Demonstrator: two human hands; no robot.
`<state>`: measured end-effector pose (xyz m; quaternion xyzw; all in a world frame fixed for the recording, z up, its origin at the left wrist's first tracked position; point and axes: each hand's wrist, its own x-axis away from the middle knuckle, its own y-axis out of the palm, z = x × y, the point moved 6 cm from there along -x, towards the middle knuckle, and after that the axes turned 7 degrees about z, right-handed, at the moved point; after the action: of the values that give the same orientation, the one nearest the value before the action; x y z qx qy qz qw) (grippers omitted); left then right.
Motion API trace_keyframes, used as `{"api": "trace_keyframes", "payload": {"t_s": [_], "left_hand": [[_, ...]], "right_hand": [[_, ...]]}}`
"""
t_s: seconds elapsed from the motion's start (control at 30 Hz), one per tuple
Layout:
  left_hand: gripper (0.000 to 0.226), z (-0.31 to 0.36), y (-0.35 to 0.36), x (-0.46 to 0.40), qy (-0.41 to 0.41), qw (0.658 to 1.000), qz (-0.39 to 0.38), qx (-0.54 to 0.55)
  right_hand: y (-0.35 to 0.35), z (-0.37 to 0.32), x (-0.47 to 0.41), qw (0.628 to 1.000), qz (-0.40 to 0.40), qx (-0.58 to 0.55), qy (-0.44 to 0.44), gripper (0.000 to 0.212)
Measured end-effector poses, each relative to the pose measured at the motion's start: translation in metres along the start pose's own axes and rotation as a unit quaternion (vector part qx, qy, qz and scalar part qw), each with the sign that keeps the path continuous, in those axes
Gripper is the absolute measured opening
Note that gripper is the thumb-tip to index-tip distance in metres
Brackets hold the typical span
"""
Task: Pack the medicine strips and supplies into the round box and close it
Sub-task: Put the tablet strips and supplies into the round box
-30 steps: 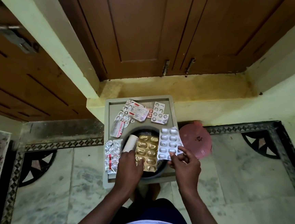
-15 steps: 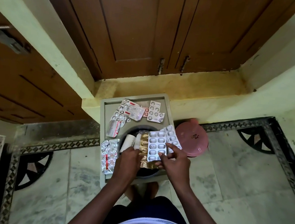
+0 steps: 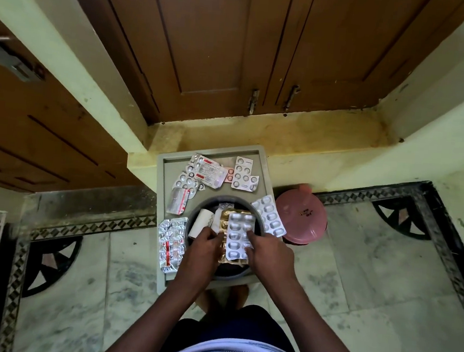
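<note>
The dark round box (image 3: 193, 220) stands on a grey tray (image 3: 264, 176). Inside it lie a white roll (image 3: 200, 222) and a gold strip (image 3: 225, 217), with a silver blister strip (image 3: 237, 236) on top. My right hand (image 3: 269, 253) pinches the silver strip's right edge, index finger on its face. My left hand (image 3: 205, 248) reaches into the box, its fingers curled at the gold strip's left edge. A second silver strip (image 3: 269, 215) leans on the box's right rim. The pink lid (image 3: 300, 217) lies on the floor to the right.
Loose strips lie on the tray: a red-printed pile (image 3: 205, 173), a white strip (image 3: 243, 177), a folded one (image 3: 177, 201) and a crumpled foil one (image 3: 171, 243) at the left edge. Wooden doors and a step stand behind the tray. Marble floor surrounds it.
My right hand carried the silver strips left over the box. One now lies on the gold strip and the other rests against the right rim. My left hand stayed in the box.
</note>
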<state>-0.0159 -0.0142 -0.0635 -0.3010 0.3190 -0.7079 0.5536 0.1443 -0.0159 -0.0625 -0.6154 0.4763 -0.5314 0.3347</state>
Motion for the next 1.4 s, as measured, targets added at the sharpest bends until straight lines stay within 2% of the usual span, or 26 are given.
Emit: {"api": "trace_keyframes", "payload": {"t_s": [0.07,0.13,0.23,0.33,0.37,0.47,0.53,0.6,0.7,0.83,0.93,1.03,1.17,1.3,1.4], "left_hand": [[0.035,-0.002,0.001,0.0,0.008,1.0,-0.001,-0.009],[0.034,-0.004,0.0,0.0,0.011,1.0,0.004,-0.004],[0.033,-0.007,-0.008,0.002,0.017,0.999,0.034,0.02],[0.027,-0.01,-0.03,0.009,0.01,0.992,0.124,0.034],[0.026,-0.012,-0.037,0.012,0.0,0.986,0.161,0.043],[0.028,-0.028,-0.052,0.027,-0.063,0.963,0.253,0.065],[0.029,-0.046,-0.053,0.037,-0.116,0.951,0.278,0.066],[0.033,-0.066,-0.047,0.045,-0.174,0.944,0.274,0.056],[0.042,-0.094,-0.03,0.053,-0.25,0.939,0.232,0.052],[0.05,-0.11,-0.019,0.056,-0.287,0.937,0.196,0.036],[0.052,-0.112,-0.018,0.054,-0.308,0.931,0.195,0.029],[0.049,-0.114,-0.019,0.053,-0.34,0.919,0.198,0.03],[0.051,-0.113,-0.019,0.051,-0.362,0.909,0.201,0.053],[0.063,-0.123,-0.022,0.05,-0.38,0.895,0.213,0.095],[0.052,-0.124,-0.03,0.049,-0.392,0.881,0.237,0.12]], "right_hand": [[0.0,0.0,-0.003,1.0,-0.005,0.01,-0.009,0.045],[-0.005,0.004,-0.004,0.999,0.014,-0.049,-0.009,0.037],[-0.023,0.021,-0.002,0.966,0.127,-0.225,0.028,0.03],[-0.023,0.046,-0.011,0.933,0.199,-0.283,0.099,0.024],[-0.016,0.054,-0.018,0.938,0.196,-0.261,0.119,0.026],[0.005,0.069,-0.037,0.965,0.104,-0.172,0.171,0.044],[0.01,0.072,-0.043,0.958,0.081,-0.216,0.171,0.04],[0.01,0.074,-0.047,0.949,0.096,-0.248,0.167,0.031],[0.005,0.078,-0.045,0.944,0.122,-0.243,0.19,0.032],[-0.011,0.076,-0.037,0.923,0.192,-0.276,0.189,0.013],[-0.042,0.065,-0.023,0.897,0.268,-0.306,0.171,0.017],[-0.06,0.05,-0.011,0.881,0.325,-0.315,0.134,0.009],[-0.046,0.017,-0.007,0.894,0.25,-0.357,0.105,0.033],[-0.027,-0.027,0.003,0.88,0.161,-0.441,0.067,0.059],[-0.009,-0.045,0.002,0.891,0.089,-0.444,0.034,0.055]]}}
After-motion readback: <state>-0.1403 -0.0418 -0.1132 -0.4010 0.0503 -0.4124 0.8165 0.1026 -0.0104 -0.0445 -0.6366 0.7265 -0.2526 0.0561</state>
